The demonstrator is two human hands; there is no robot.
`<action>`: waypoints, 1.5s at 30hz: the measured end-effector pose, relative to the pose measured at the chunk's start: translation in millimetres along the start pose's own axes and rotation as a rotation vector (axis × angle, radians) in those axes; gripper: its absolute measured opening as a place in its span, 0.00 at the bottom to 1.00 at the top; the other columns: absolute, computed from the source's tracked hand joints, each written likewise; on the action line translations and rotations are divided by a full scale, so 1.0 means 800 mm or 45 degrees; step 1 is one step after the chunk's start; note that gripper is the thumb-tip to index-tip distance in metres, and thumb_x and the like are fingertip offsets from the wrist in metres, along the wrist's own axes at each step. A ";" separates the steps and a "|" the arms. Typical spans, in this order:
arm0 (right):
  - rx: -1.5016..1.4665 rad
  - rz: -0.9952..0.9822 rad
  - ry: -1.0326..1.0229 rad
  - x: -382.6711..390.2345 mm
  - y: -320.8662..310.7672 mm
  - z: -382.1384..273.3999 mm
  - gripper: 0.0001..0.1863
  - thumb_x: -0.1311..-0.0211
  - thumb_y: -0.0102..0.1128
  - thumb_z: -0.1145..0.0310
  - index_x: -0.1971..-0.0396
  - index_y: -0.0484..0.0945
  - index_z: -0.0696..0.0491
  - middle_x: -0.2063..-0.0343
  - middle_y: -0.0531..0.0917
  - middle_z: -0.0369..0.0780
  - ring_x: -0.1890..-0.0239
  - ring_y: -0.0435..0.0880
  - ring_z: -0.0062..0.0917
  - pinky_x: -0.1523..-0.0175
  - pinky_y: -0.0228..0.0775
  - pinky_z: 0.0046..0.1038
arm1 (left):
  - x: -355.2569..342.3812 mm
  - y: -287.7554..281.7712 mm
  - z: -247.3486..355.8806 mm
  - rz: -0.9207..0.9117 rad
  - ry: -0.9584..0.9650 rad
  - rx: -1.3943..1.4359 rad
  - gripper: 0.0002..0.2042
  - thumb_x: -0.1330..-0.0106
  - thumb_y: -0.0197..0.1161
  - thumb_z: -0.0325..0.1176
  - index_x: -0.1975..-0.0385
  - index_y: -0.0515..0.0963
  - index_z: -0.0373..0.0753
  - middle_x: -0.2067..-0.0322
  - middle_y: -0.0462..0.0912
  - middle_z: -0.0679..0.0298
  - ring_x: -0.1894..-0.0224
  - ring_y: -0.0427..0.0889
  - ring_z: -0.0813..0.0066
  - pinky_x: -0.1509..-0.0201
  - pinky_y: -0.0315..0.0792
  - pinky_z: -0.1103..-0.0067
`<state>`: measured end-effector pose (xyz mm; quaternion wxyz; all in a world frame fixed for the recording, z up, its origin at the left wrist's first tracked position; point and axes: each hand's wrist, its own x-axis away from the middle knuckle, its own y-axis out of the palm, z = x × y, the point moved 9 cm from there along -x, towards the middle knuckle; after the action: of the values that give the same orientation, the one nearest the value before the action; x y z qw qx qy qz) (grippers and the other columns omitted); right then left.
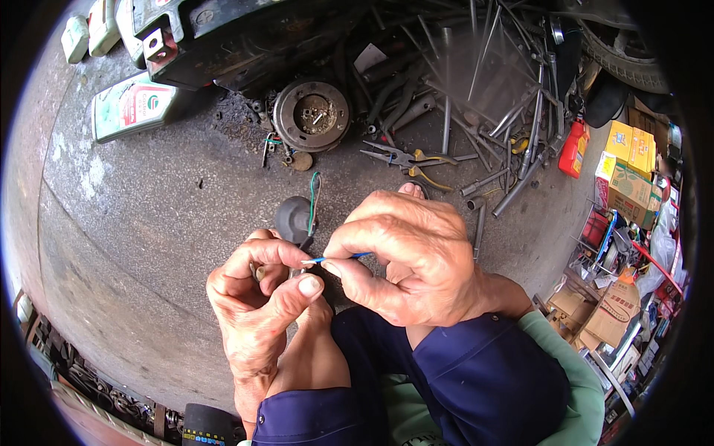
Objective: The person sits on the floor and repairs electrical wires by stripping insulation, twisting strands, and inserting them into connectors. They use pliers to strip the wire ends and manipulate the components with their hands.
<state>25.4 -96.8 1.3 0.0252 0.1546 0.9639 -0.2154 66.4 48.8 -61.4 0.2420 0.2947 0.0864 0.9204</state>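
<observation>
My right hand (409,256) pinches a thin blue wire (321,260) between thumb and forefinger. The wire's pale end points left, to the fingertip of my left hand (256,305). That hand is curled, with a small metal piece (300,273) between its thumb and forefinger; its exact kind is too small to tell. A brassy, rounded bit (260,273) shows among its other fingers. Just beyond my hands is a black round part (291,217) with a green wire (312,204) rising beside it. My hands hide its near side.
Pliers with yellow-and-black handles (405,157) lie ahead, beside a round metal drum (311,115) holding small parts. Metal rods and wrenches (513,126) pile up at far right. A white plastic bottle (134,108) lies far left. Cardboard boxes (613,312) stand at right.
</observation>
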 end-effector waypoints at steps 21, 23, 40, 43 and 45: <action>0.148 -0.132 -0.033 0.008 0.007 0.008 0.10 0.65 0.66 0.79 0.79 0.76 0.53 0.81 0.76 0.36 0.78 0.79 0.27 0.74 0.65 0.26 | -0.005 0.000 0.001 -0.006 0.072 -0.395 0.07 0.54 0.72 0.19 0.74 0.83 0.33 0.82 0.69 0.73 0.79 0.59 0.87 0.76 0.50 0.84; 0.202 -0.187 -0.065 0.007 0.009 0.004 0.10 0.65 0.66 0.80 0.79 0.76 0.53 0.81 0.76 0.37 0.78 0.79 0.28 0.74 0.68 0.27 | -0.005 0.002 0.002 -0.053 0.047 -0.460 0.07 0.55 0.71 0.20 0.74 0.84 0.33 0.82 0.68 0.74 0.79 0.58 0.87 0.76 0.49 0.84; 0.102 -0.080 -0.001 0.005 0.008 0.015 0.10 0.62 0.68 0.79 0.77 0.78 0.54 0.80 0.77 0.38 0.78 0.79 0.29 0.73 0.68 0.27 | -0.008 0.000 -0.048 0.013 -0.309 0.345 0.10 0.44 0.70 0.27 0.68 0.77 0.29 0.77 0.74 0.68 0.79 0.65 0.83 0.77 0.56 0.84; 0.127 -0.090 0.036 0.003 0.004 0.015 0.10 0.62 0.69 0.78 0.77 0.78 0.54 0.80 0.77 0.38 0.78 0.79 0.28 0.74 0.67 0.28 | -0.009 0.002 -0.046 -0.014 -0.323 0.337 0.09 0.44 0.69 0.26 0.68 0.77 0.29 0.78 0.74 0.67 0.80 0.64 0.84 0.78 0.56 0.84; 0.135 -0.119 0.067 0.002 0.005 0.016 0.10 0.61 0.69 0.77 0.77 0.78 0.53 0.79 0.78 0.38 0.78 0.79 0.28 0.74 0.67 0.29 | -0.008 0.002 -0.042 -0.016 -0.339 0.306 0.07 0.44 0.67 0.24 0.69 0.77 0.29 0.79 0.74 0.67 0.81 0.64 0.85 0.78 0.55 0.85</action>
<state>25.1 -98.5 -11.8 -0.0186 0.1160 0.9576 -0.2630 50.6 44.0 -91.6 0.2201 0.4402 0.1649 0.8547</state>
